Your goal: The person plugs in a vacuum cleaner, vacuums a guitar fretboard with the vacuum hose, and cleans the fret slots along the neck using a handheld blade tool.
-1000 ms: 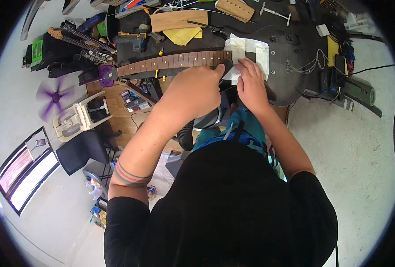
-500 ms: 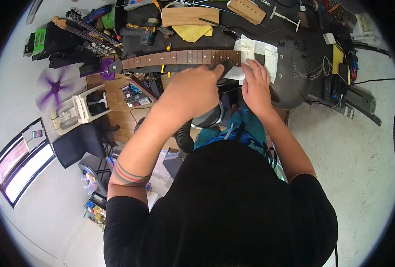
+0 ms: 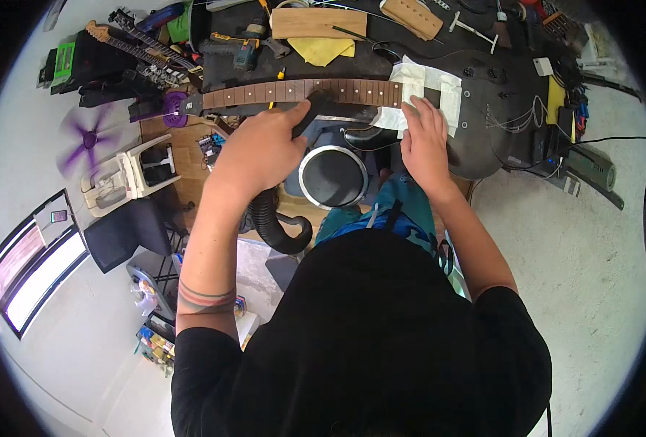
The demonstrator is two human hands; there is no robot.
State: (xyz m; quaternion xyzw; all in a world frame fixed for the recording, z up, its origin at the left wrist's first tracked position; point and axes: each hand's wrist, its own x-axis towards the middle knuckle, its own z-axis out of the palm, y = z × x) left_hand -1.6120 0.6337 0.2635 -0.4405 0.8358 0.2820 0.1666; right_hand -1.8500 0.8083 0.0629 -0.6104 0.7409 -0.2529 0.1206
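An electric guitar lies across the bench, its brown fretboard [image 3: 250, 95] reaching left and its dark body [image 3: 479, 149] at the right. White masking tape or paper [image 3: 448, 102] covers the body around the fretboard's end. My left hand [image 3: 261, 149] is closed around a black vacuum nozzle [image 3: 318, 100], whose tip is over the middle of the fretboard. From below that hand hangs a ribbed black hose [image 3: 266, 222]. My right hand [image 3: 426, 146] lies on the masked area with its fingers stretched out, holding nothing.
Behind the neck are a cordless drill [image 3: 248, 52], a wooden block [image 3: 316, 23] and a yellow cloth [image 3: 319, 51]. A guitar bridge-like wooden piece with holes [image 3: 410, 18] lies farther right. Below the neck stands a round stool [image 3: 333, 177]. A purple fan [image 3: 90, 138] spins at left.
My left hand has moved left along the fretboard with the vacuum nozzle, from near the body end to the middle. My right hand stays on the masking.
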